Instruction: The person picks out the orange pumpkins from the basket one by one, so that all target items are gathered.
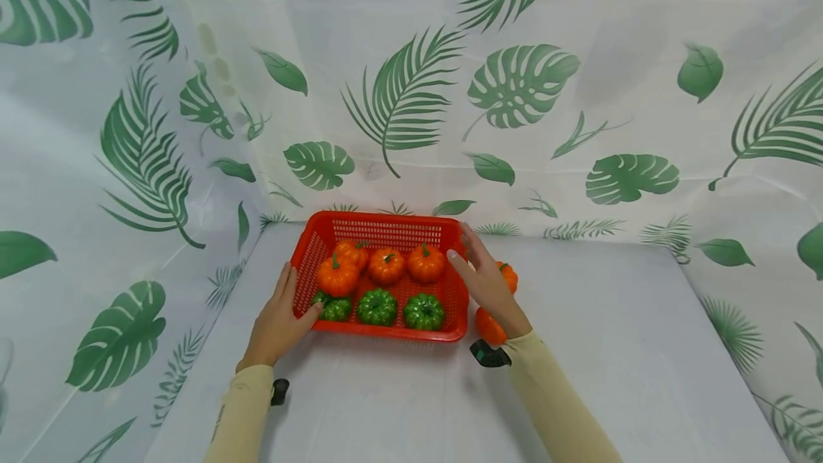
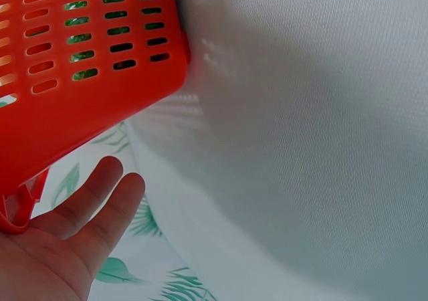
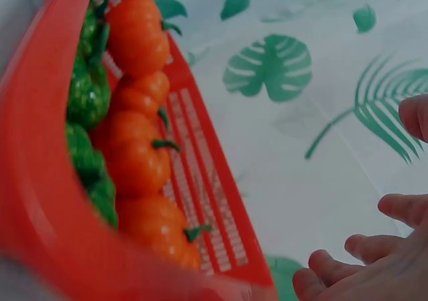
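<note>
A red plastic basket (image 1: 398, 334) holds several small orange pumpkins (image 1: 386, 266) with green stems and three green ones (image 1: 377, 306) along its near side. At the basket's left end is my left hand (image 1: 276, 327), thumb by the near rim. The left wrist view shows its fingers (image 2: 107, 214) extended outside the basket wall. Beside the right rim is my right hand (image 1: 485, 288); its fingers (image 3: 368, 247) are spread and apart from the basket in the right wrist view. Two more orange pumpkins (image 1: 491, 327) lie right of the basket, partly hidden by that hand and wrist.
The basket stands on a white table (image 1: 611, 349) near its back edge. White sheeting with green leaf prints (image 1: 411, 91) rises behind and along both sides. Dark devices (image 1: 490, 354) are strapped at both wrists.
</note>
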